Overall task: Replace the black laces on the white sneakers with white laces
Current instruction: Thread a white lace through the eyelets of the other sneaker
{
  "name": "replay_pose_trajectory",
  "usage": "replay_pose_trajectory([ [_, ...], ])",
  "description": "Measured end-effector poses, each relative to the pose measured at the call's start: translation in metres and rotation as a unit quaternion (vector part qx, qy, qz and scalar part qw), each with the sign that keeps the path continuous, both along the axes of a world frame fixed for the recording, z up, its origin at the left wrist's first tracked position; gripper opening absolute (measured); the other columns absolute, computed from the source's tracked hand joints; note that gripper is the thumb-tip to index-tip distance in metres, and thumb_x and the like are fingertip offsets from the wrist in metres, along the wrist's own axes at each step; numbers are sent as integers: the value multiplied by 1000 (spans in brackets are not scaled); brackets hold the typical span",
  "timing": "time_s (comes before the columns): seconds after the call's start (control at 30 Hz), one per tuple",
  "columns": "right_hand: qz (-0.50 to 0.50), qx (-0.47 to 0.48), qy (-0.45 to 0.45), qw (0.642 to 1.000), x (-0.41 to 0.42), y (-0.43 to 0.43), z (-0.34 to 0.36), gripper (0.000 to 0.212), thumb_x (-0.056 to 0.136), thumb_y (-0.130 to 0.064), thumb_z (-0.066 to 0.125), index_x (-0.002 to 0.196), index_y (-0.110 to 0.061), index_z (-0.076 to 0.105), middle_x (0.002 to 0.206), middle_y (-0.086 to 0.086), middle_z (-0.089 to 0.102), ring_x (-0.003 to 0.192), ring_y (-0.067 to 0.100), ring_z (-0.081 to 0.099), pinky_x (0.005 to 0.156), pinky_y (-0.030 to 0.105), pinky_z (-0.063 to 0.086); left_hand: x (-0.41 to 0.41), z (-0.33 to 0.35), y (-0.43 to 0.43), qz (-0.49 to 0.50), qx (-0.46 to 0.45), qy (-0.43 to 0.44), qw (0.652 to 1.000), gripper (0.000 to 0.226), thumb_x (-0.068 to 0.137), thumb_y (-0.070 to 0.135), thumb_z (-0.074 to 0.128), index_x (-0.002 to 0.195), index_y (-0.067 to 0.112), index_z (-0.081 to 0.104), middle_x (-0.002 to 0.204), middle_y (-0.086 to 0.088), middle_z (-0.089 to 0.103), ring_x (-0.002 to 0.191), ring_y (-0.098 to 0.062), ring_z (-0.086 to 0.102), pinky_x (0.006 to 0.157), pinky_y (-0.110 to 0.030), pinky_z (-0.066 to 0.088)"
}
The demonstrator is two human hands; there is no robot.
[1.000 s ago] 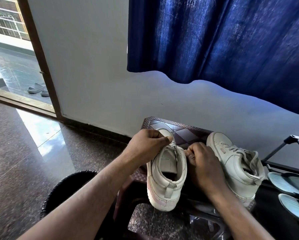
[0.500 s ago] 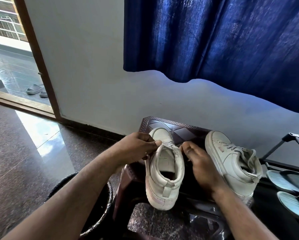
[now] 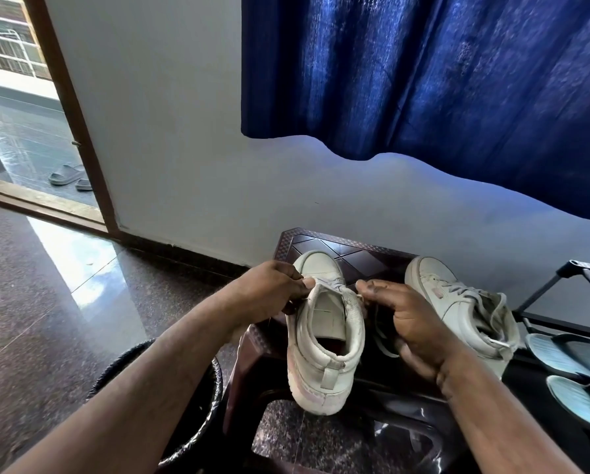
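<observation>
The left hand and right hand, fingers curled, each pinch the pale lace of the sneaker between them on the stool. A second sneaker stands just right of the right hand.

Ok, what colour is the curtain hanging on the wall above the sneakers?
Deep blue. The curtain shows best in the head view, the only one here.

The near sneaker lies on a dark brown surface by the wall, heel toward the person. The far sneaker sits to its right, already laced. The left hand pinches the white lace at the near sneaker's left collar, and the right hand grips it on the other side. A blue curtain hangs above.
</observation>
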State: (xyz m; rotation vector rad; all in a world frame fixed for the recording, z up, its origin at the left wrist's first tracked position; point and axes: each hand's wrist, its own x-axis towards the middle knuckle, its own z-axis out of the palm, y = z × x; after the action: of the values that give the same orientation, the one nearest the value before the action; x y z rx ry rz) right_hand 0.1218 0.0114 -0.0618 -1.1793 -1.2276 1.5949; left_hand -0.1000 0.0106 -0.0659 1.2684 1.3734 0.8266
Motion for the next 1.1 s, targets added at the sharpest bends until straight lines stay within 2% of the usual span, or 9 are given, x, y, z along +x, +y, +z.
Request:
replay_pose_trajectory([
  [0.1, -49, 26, 37, 998, 3, 1, 12, 13, 76, -20, 76, 79, -17, 63, 67, 3, 60, 64, 15, 51, 68, 30, 41, 1, 2, -1, -2, 6, 33, 999, 28, 100, 34, 67, 96, 6, 73, 76, -1, 68, 63, -13, 61, 51, -19, 42],
  [0.27, -95, 111, 96, 985, 11, 6, 28, 11, 92, -4, 64, 94, -15, 67, 73, 4, 65, 69, 13, 60, 67, 26, 46, 4, 1, 1, 17, 12, 52, 998, 29, 98, 33, 70, 99, 4, 69, 78, -3, 61, 69, -19, 55, 53, -26, 35],
  [0.4, -127, 209, 63, 968, 17, 3, 48, 18, 97, 2, 58, 99, -12, 68, 76, 9, 68, 71, 17, 60, 65, 23, 48, 8, 3, 2, 48, 58, 53, 996, 22, 92, 30, 75, 89, 10, 68, 69, 3, 65, 67, -18, 56, 64, -30, 42],
  [0.5, -136, 270, 52, 952, 20, -2, 66, 16, 98, 5, 56, 103, -7, 66, 78, 11, 71, 70, 17, 60, 64, 23, 48, 14, 6, 3, 83, 152, 13, 985, 27, 79, 48, 70, 87, 22, 69, 70, 6, 63, 66, -16, 52, 68, -34, 42],
  [0.6, -124, 314, 24, 941, 16, -11, 79, 15, 99, 5, 56, 105, -4, 66, 82, 11, 73, 75, 16, 64, 63, 24, 48, 26, 23, 1, 55, 245, -20, 968, 21, 90, 49, 66, 94, 30, 74, 76, 15, 66, 67, -6, 55, 70, -32, 43],
  [0.77, -101, 375, -69, 919, 7, -24, 85, 11, 101, 0, 60, 107, -7, 67, 90, 9, 77, 75, 14, 68, 59, 24, 50, 52, 46, -1, -31, 268, -53, 961, 29, 96, 47, 58, 102, 26, 78, 101, 1, 76, 104, -24, 70, 102, -52, 52],
  [0.83, -106, 384, -86, 913, 8, -26, 86, 12, 101, -3, 61, 107, -11, 68, 91, 7, 76, 79, 14, 71, 60, 22, 52, 56, 48, -2, -61, 271, -51, 959, 30, 102, 38, 56, 104, 16, 76, 105, -9, 75, 108, -29, 69, 104, -56, 49],
  [0.93, -124, 373, -85, 916, 9, -26, 86, 11, 101, -4, 61, 106, -11, 68, 90, 5, 77, 76, 15, 69, 60, 23, 52, 58, 49, -5, -97, 272, -74, 954, 27, 108, 25, 51, 104, 9, 72, 100, 4, 74, 104, -16, 68, 104, -43, 50],
  [1.1, -112, 345, -59, 930, 5, -27, 87, 9, 101, -1, 59, 104, -6, 66, 82, 2, 77, 63, 6, 62, 55, 22, 46, 60, 51, -3, -89, 283, -140, 945, 20, 106, 23, 56, 104, 7, 68, 92, 4, 72, 92, -17, 64, 94, -46, 48],
])
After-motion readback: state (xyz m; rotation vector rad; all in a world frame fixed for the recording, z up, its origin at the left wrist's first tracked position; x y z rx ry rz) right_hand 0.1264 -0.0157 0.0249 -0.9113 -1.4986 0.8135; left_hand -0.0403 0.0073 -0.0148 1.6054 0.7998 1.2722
